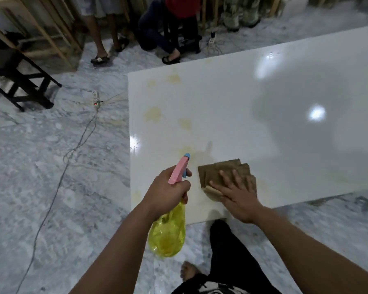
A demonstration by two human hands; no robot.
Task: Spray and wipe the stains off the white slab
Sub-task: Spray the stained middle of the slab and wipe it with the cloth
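Nearest you, your bare foot (189, 270) and dark trouser leg (227, 247) sit on the marble floor (51, 187), just off the slab's near edge. Your left hand (168, 192) is clenched around the neck of the yellow spray bottle (168, 232), a finger on the trigger; its pink head with blue nozzle (187, 156) points up the slab, while the bottle's body hangs over the floor beside the near left corner. Your right hand (236, 196) lies flat with fingers spread, pressing the brown folded cloth (221, 172) onto the white slab (285, 92), close to the near edge.

The slab lies low on the floor, its left edge running straight away from you and its near edge slanting off to your right. Yellowish stains (153, 114) cluster along the left side: one just beyond the nozzle, a faint one at the near left corner, more farther up towards the far left corner. The right half of the slab is glossy and bare, with two bright light reflections.

Left of the slab the floor is open but crossed by a thin cable (51, 200) leading to a power strip (95, 99). Farther left stands a black stool (19, 81). Beyond the far edge are other people's legs in sandals (100, 58), one person crouching (168, 39), and wooden frames (51, 32).
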